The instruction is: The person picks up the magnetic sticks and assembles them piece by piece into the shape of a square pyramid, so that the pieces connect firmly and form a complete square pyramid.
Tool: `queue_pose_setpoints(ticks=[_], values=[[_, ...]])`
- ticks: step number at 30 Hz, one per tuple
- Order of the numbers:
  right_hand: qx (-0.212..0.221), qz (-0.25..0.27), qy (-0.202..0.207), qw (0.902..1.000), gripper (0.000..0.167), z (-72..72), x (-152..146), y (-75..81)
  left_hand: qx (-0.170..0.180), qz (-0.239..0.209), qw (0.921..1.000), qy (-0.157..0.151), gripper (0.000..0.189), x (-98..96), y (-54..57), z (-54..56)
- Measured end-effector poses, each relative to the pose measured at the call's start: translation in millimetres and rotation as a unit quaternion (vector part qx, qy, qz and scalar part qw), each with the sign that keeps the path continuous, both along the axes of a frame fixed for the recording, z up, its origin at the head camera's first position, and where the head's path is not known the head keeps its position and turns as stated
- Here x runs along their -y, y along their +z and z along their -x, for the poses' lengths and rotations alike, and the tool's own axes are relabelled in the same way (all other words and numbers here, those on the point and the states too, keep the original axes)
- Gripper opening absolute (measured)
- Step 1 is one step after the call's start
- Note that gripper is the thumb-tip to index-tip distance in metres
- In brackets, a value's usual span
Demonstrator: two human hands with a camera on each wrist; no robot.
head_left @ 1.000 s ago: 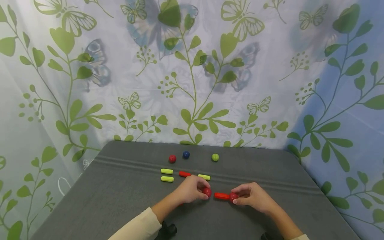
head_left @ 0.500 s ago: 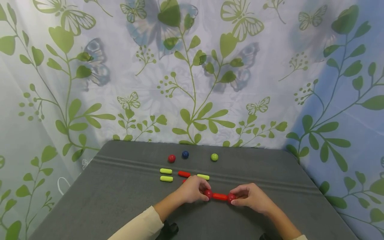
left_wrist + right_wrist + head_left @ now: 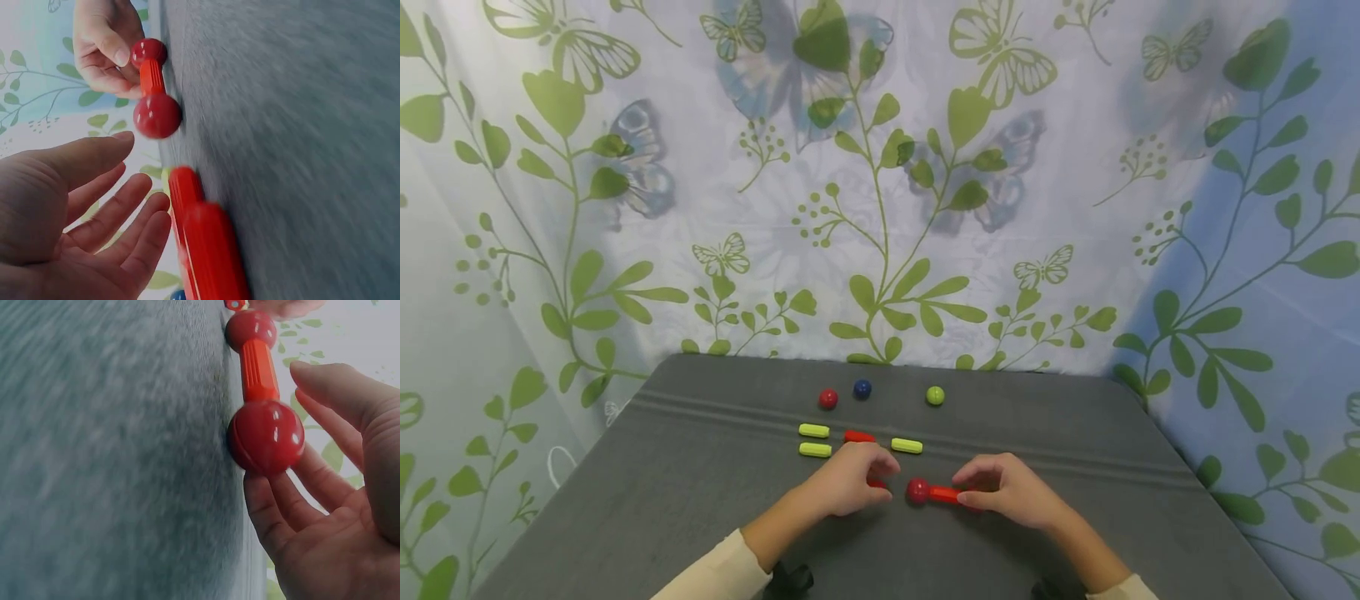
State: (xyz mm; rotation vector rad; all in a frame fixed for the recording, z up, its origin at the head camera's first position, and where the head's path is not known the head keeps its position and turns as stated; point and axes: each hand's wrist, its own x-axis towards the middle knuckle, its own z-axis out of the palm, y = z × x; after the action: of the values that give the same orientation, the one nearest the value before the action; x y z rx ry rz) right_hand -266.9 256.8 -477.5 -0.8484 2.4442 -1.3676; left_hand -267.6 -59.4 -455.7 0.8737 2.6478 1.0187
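On the grey table lies a red rod (image 3: 943,494) with a red ball at each end. Its left ball (image 3: 917,490) shows fully in the head view; the right ball (image 3: 267,437) is mostly hidden there by my right hand (image 3: 1015,493). That hand is around the right ball, thumb off it, and some fingers reach behind or touch it. My left hand (image 3: 848,479) is apart from the left ball, its fingers relaxed and holding nothing. Beside it in the left wrist view lie two red rods (image 3: 215,250), partly hidden by the hand in the head view.
Several yellow-green rods (image 3: 815,450) and a red rod (image 3: 859,437) lie behind the left hand. Farther back sit a red ball (image 3: 828,399), a blue ball (image 3: 862,389) and a green ball (image 3: 935,396). A patterned curtain (image 3: 880,208) hangs behind the table.
The left red ball was brought against the rod's end, closing the gap. My left hand then let go and moved left. My right hand's fingers have loosened from the right ball.
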Motion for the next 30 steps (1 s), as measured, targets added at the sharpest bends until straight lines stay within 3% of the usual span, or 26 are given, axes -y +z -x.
queue_pose_setpoints(ticks=[5,12,16,25,30], values=[[-0.028,-0.007,0.033,0.9990,0.020,2.8,8.3,-0.1,-0.005,0.040,0.9991,-0.009,0.020,20.8,5.4,-7.5],[-0.012,-0.042,0.029,0.9986,0.015,1.0,11.2,1.1,-0.017,0.137,0.9892,-0.050,0.020,39.3,9.4,-11.3],[-0.010,-0.060,0.024,0.9979,0.017,-2.7,8.1,2.0,0.008,0.124,0.9911,-0.048,0.025,46.8,7.4,-12.4],[0.015,-0.046,-0.003,0.9988,0.027,-16.3,-8.5,3.4,0.009,0.089,0.9946,-0.053,0.026,59.1,1.0,-10.5],[0.028,-0.063,-0.027,0.9972,0.029,-21.6,-15.1,6.4,0.018,0.079,0.9950,-0.058,0.024,58.3,1.8,-9.3]])
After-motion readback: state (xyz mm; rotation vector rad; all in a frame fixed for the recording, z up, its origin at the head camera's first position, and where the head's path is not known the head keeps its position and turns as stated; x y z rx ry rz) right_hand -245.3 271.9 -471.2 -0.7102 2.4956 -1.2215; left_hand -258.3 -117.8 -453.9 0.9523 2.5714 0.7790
